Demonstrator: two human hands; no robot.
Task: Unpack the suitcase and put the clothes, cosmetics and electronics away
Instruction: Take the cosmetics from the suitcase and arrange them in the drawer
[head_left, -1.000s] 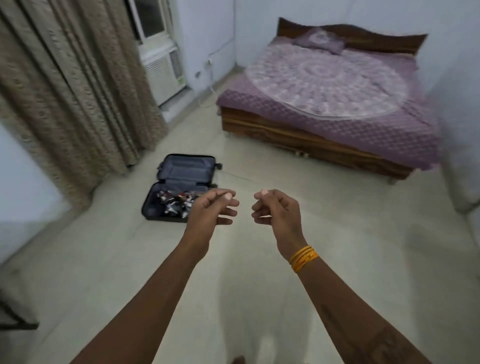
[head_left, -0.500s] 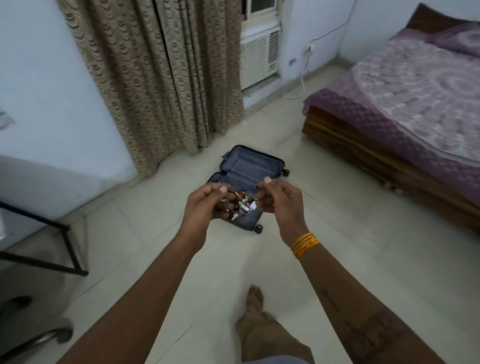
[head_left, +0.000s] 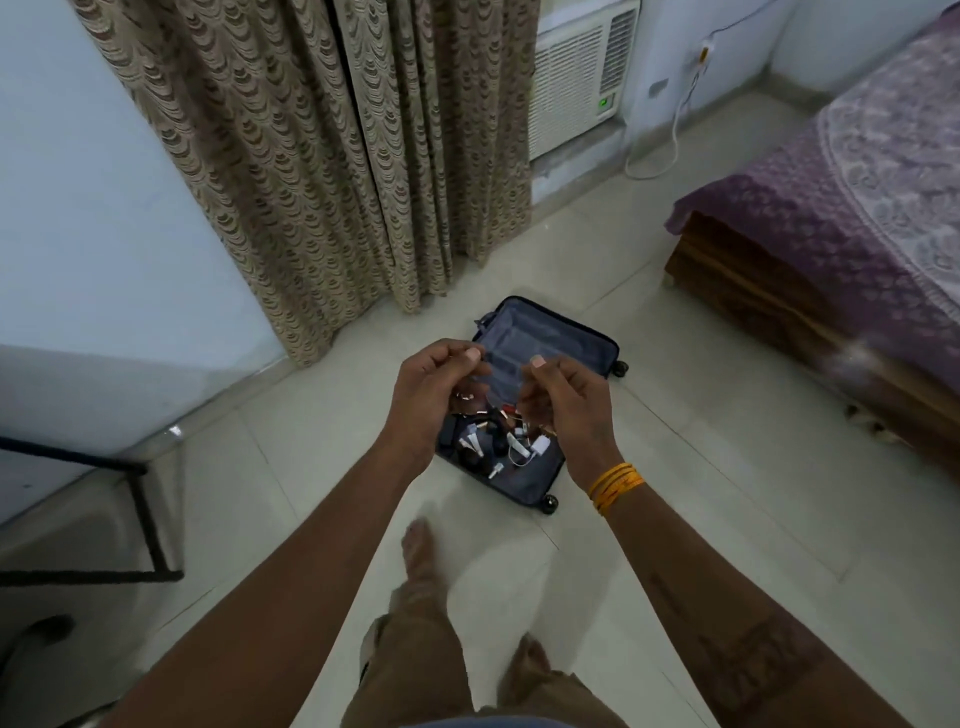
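Observation:
A small dark blue suitcase lies open on the tiled floor ahead of me, lid propped toward the curtain. Its lower half holds several small loose items: white tubes, small bottles and what look like cables. No clothes show inside. My left hand and my right hand are raised side by side in front of the suitcase, partly covering it. Both have curled fingers with thumbs up, and nothing shows in either. Orange bangles sit on my right wrist.
A patterned beige curtain hangs behind the suitcase, beside a window air conditioner with a white cord. A wooden bed with a purple cover stands at right. A black metal frame stands at left. My bare foot steps forward.
I have walked closer to the suitcase, and the view has swung left toward the curtain. The hands keep the same raised, curled pose.

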